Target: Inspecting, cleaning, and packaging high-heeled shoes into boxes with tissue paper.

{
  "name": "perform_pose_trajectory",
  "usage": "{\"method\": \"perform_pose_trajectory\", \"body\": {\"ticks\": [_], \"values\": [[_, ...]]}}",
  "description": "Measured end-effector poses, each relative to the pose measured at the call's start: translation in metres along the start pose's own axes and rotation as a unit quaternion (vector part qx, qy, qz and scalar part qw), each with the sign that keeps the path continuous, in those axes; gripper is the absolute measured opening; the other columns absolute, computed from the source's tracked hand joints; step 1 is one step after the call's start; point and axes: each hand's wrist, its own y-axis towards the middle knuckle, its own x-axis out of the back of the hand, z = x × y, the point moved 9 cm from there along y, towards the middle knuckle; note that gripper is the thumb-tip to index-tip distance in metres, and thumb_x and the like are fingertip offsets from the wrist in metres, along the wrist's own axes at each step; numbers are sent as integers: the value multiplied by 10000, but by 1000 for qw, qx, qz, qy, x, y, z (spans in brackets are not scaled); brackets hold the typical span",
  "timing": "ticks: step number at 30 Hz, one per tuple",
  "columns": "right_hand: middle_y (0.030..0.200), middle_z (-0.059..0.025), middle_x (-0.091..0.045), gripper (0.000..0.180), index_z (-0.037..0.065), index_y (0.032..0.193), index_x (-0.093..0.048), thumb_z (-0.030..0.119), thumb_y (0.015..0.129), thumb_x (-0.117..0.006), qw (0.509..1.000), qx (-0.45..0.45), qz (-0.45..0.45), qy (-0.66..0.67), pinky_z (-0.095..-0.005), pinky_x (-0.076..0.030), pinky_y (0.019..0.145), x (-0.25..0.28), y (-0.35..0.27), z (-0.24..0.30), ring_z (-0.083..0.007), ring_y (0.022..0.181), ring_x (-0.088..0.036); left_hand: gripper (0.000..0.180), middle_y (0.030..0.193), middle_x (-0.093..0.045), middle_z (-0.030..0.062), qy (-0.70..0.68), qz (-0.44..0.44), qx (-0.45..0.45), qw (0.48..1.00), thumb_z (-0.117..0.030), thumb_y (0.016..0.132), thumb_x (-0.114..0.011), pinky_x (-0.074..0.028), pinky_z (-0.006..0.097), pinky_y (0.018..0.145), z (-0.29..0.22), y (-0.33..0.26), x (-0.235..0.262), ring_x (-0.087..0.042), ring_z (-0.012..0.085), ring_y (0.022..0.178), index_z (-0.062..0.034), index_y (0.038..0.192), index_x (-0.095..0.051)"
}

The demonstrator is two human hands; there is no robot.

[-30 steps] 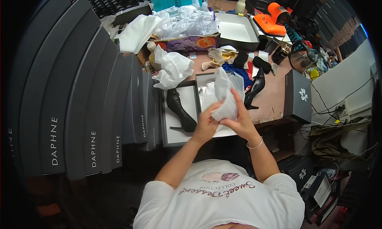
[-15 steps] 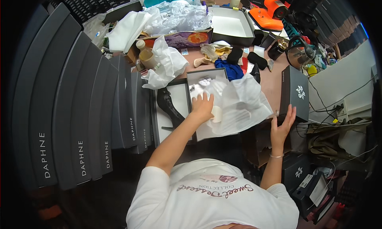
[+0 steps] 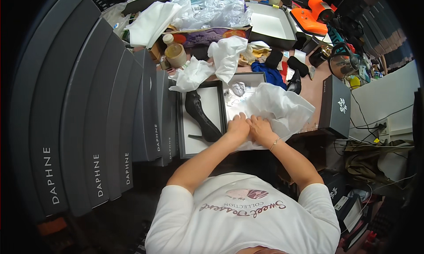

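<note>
1. Hands meet near the center of the frame: the left hand [image 3: 238, 128] and the right hand [image 3: 262, 131] are side by side, nearly touching, fingers bent and held narrow over white tissue paper [image 3: 285, 107]. Whether either hand pinches the sheet, I cannot tell.
2. The tissue paper spreads right of center, across a shallow grey-edged box [image 3: 252, 78] with a white inside. It spills over the box's right side and hides much of that edge; the box's far rim shows above it, with small silvery packets [image 3: 238, 89] inside.
3. Just left of the hands, a matching box half [image 3: 187, 149] holds a black high-heeled shoe [image 3: 201, 117] lying on its side. The two boxes stand close, side by side.
4. Another black shoe [image 3: 295, 82] lies beyond the paper, right of center, partly covered.
5. Tall dark grey boxes [image 3: 84, 121] fill the left of the frame, up against the shoe's box, leaving little room on that side.
6. On the right, a strip of pinkish tabletop [image 3: 314, 95] shows between the paper and a dark box [image 3: 338, 107] at the table's right edge.
7. Above the boxes, crumpled white paper [image 3: 229, 56], a bottle [image 3: 175, 54] and a purple carton [image 3: 207, 38] crowd the upper center.
</note>
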Motion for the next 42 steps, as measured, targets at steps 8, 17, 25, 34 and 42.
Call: {"method": "perform_pose_trajectory", "body": {"ticks": [8, 17, 25, 34, 42], "values": [[929, -121, -539, 303, 94, 989, -571, 135, 712, -687, 998, -36, -54, 8, -419, -523, 693, 3, 3, -6, -308, 836, -615, 230, 1058, -646, 151, -27, 108, 26, 993, -123, 751, -677, -546, 352, 754, 22, 53, 12, -639, 309, 942, -22, 957, -672], [1024, -126, -650, 155, 24, 980, -663, 129, 877, -612, 821, -47, -333, 461, -293, -499, 710, 101, -35, -50, -169, 830, -626, 102, 864, -647, 99, 101, -108, -152, 977, -103, 727, -630, -486, 410, 805, 0, -19, 81, -596, 276, 933, -79, 796, -700], [857, -228, -650, 286, -31, 946, -662, 177, 756, -613, 900, -73, -257, 345, -404, -501, 795, 107, 95, -77, -365, 798, -633, 126, 851, -581, 160, -191, -47, -208, 958, -53, 740, -609, -482, 445, 752, -49, -58, 64, -594, 348, 827, -20, 847, -552], [995, -205, -584, 325, 21, 937, -630, 199, 680, -718, 915, -117, -123, 366, -415, -482, 818, 16, 125, -90, -374, 944, -569, 201, 824, -551, 126, -363, -89, -183, 909, -108, 764, -660, -473, 422, 699, -17, -79, 57, -575, 326, 813, -32, 864, -503], [1095, -157, -571, 745, 93, 1271, -480, 346, 646, -797, 977, -8, -126, 173, -446, -432, 892, 7, 136, -39, -343, 1028, -544, 196, 795, -548, 109, -365, -121, -179, 906, -126, 770, -668, -476, 404, 642, -19, -75, 67, -578, 305, 781, -40, 848, -510]]}}
